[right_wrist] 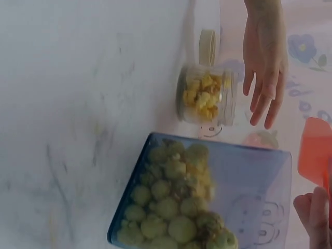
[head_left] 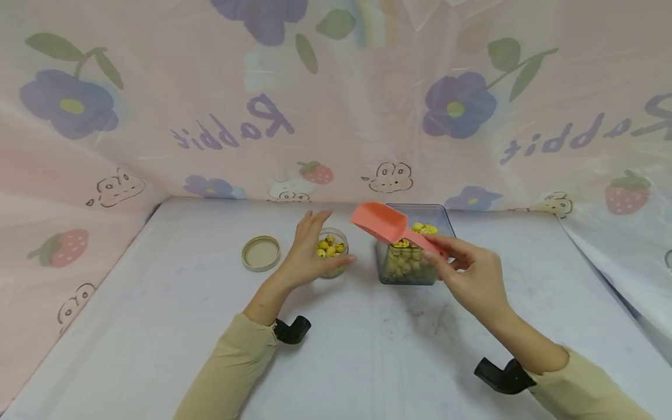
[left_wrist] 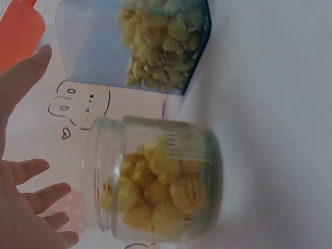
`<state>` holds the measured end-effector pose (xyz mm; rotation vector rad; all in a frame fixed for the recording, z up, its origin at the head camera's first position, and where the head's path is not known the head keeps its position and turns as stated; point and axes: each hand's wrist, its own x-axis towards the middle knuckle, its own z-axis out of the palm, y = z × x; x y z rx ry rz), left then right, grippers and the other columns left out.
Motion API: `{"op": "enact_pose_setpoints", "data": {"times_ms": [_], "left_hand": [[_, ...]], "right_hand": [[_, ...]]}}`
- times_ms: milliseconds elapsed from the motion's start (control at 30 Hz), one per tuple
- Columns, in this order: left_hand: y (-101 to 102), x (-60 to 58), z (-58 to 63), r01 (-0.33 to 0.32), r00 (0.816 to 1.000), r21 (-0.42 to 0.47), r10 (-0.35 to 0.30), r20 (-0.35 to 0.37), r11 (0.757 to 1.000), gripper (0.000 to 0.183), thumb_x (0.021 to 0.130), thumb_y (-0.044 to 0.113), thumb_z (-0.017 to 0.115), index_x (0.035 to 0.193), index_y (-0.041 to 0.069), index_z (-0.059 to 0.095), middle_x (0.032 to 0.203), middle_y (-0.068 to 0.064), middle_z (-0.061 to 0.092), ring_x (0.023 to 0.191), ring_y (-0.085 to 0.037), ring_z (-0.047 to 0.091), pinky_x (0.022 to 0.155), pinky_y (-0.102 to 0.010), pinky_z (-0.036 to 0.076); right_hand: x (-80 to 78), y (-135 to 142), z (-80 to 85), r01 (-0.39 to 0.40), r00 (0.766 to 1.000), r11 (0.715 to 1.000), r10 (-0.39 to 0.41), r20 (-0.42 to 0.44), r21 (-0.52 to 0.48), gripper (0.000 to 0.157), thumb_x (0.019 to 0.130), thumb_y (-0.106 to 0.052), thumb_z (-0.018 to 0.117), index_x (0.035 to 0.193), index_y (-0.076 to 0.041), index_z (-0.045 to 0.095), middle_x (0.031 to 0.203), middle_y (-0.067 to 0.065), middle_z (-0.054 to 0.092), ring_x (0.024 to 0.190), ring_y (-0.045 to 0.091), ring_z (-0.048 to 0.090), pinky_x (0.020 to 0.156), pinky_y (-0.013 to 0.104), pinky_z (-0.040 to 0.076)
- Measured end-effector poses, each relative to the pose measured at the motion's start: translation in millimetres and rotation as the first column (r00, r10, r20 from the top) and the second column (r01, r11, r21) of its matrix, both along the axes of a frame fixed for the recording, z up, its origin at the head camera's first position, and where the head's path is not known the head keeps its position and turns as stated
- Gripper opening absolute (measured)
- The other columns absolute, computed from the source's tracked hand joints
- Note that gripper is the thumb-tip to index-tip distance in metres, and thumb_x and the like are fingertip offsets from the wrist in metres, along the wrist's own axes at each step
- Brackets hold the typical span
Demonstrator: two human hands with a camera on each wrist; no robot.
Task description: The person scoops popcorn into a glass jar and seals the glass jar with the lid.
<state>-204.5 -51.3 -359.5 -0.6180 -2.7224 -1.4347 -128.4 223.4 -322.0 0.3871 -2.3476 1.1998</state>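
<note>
My right hand [head_left: 475, 277] pinches the handle of a coral-pink scoop [head_left: 382, 221], raised over a see-through bluish container [right_wrist: 259, 181]. Nothing shows in the part of the scoop's bowl that I can see. Yellowish popcorn [left_wrist: 155, 49] partly fills the container. Left of it stands a lidless glass jar [left_wrist: 161, 181] holding several popcorn pieces. With thumb and fingers spread, my left hand [head_left: 304, 254] hovers around the jar's mouth. In the left wrist view a gap shows between its fingers and the glass.
A round cream-rimmed lid [head_left: 261, 254] lies left of the jar on the white tabletop [head_left: 357, 350]. Behind the table hangs a pink printed sheet [head_left: 336, 116] with flowers and rabbits, which also runs along both sides. Black curved mounts [head_left: 504, 376] sit at both wrists.
</note>
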Motion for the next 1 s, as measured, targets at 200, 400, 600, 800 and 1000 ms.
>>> {"op": "enact_pose_setpoints", "data": {"times_ms": [200, 400, 600, 800, 1000], "left_hand": [[12, -2.6, 3.2, 0.029, 0.998, -0.002, -0.030, -0.055, 1.000, 0.099, 0.075, 0.036, 0.082, 0.151, 0.013, 0.024, 0.158, -0.009, 0.021, 0.148, -0.030, -0.003, 0.114, -0.064, 0.010], [24, -4.8, 5.1, 0.040, 0.996, -0.027, -0.042, -0.075, 0.999, 0.100, 0.075, 0.039, 0.081, 0.152, 0.017, 0.023, 0.159, -0.006, 0.019, 0.148, -0.027, -0.004, 0.114, -0.065, 0.010], [35, -4.7, 8.2, 0.062, 0.995, -0.015, -0.063, -0.077, 0.998, 0.100, 0.075, 0.039, 0.081, 0.153, 0.018, 0.022, 0.160, -0.006, 0.014, 0.148, -0.026, -0.005, 0.115, -0.064, 0.010], [46, -7.2, 10.4, 0.086, 0.994, 0.000, -0.086, -0.072, 0.996, 0.100, 0.074, 0.038, 0.082, 0.152, 0.018, 0.023, 0.159, -0.007, 0.017, 0.148, -0.025, -0.005, 0.116, -0.060, 0.011], [56, -7.3, 13.5, 0.073, 0.997, 0.035, -0.072, -0.010, 0.997, 0.099, 0.076, 0.042, 0.080, 0.153, 0.022, 0.021, 0.159, -0.005, 0.017, 0.148, -0.021, 0.007, 0.116, -0.057, 0.019]], "right_hand": [[1.0, 10, 2.9, 0.027, 1.000, 1.000, -0.027, -0.014, 0.004, 0.032, 0.079, 0.004, 0.074, 0.110, 0.000, 0.071, 0.089, 0.020, 0.072, 0.049, -0.004, 0.057, 0.044, 0.015, 0.046], [2.6, 21, 3.8, 0.056, 0.997, 0.998, -0.055, -0.048, 0.034, 0.033, 0.077, 0.004, 0.076, 0.109, -0.002, 0.072, 0.085, 0.017, 0.072, 0.048, -0.006, 0.056, 0.044, 0.013, 0.045], [6.7, 32, 6.8, 0.101, 0.994, 0.991, -0.096, -0.057, 0.084, 0.031, 0.077, 0.002, 0.076, 0.107, -0.004, 0.073, 0.080, 0.010, 0.071, 0.047, -0.005, 0.056, 0.043, 0.014, 0.043], [9.3, 45, 11.2, 0.126, 0.991, 0.982, -0.117, -0.065, 0.142, 0.030, 0.077, 0.002, 0.076, 0.106, -0.006, 0.073, 0.073, -0.005, 0.067, 0.047, -0.007, 0.055, 0.038, 0.017, 0.037], [9.2, 56, 13.6, 0.126, 0.990, 0.973, -0.111, -0.083, 0.192, 0.030, 0.078, 0.001, 0.075, 0.108, -0.005, 0.073, 0.075, 0.012, 0.068, 0.049, -0.008, 0.053, 0.040, 0.015, 0.037]]}}
